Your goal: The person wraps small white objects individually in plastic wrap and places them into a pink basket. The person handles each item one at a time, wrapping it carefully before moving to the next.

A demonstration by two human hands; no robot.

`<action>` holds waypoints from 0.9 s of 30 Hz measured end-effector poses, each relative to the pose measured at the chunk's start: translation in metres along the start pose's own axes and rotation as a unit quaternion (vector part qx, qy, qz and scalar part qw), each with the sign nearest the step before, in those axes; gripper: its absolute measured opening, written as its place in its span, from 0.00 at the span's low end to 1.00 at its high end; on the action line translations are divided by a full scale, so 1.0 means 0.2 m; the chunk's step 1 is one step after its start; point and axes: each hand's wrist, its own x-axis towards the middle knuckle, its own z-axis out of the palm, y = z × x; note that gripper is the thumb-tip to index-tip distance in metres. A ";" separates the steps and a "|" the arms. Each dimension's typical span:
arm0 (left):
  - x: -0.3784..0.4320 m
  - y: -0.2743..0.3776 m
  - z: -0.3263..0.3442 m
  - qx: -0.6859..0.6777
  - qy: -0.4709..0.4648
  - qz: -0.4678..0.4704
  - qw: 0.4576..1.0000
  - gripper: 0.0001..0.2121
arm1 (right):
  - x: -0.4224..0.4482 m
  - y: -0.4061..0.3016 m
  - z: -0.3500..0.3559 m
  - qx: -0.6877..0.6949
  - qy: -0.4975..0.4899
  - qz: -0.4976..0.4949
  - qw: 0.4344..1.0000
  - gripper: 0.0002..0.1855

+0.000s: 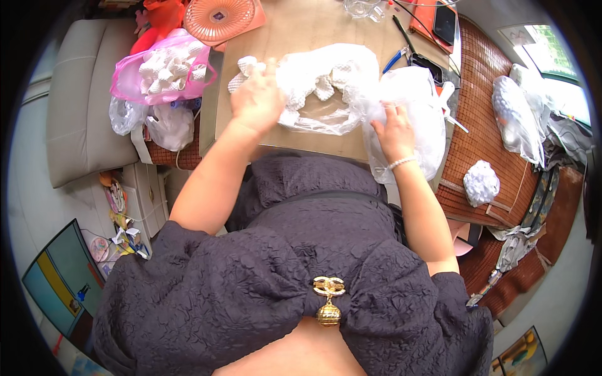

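My left hand [258, 101] is over the table near its left edge, beside a few white textured fabric pieces [248, 68]; it is slightly blurred, and its fingertips are partly lost against the white. Right of it lies an open clear plastic bag [324, 127] with several white textured pieces [324, 88] in its mouth. My right hand [395, 131], with a beaded bracelet on the wrist, rests fingers apart on a second, whitish plastic bag [423, 122] that hangs over the table's near right edge. What that bag holds cannot be made out.
A pink bag [127, 82] full of white pieces sits left of the table [301, 144]. An orange round lattice-like object [219, 19], blue-handled pliers [394, 61], a glass cup [364, 8] and a phone [444, 22] lie farther back. A white bundle [481, 183] rests on the brown mat at right.
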 end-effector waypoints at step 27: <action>-0.05 0.51 0.31 -0.394 -0.106 0.229 0.884 0.14 | -0.11 -0.06 -0.46 0.710 -0.037 0.222 0.667 0.13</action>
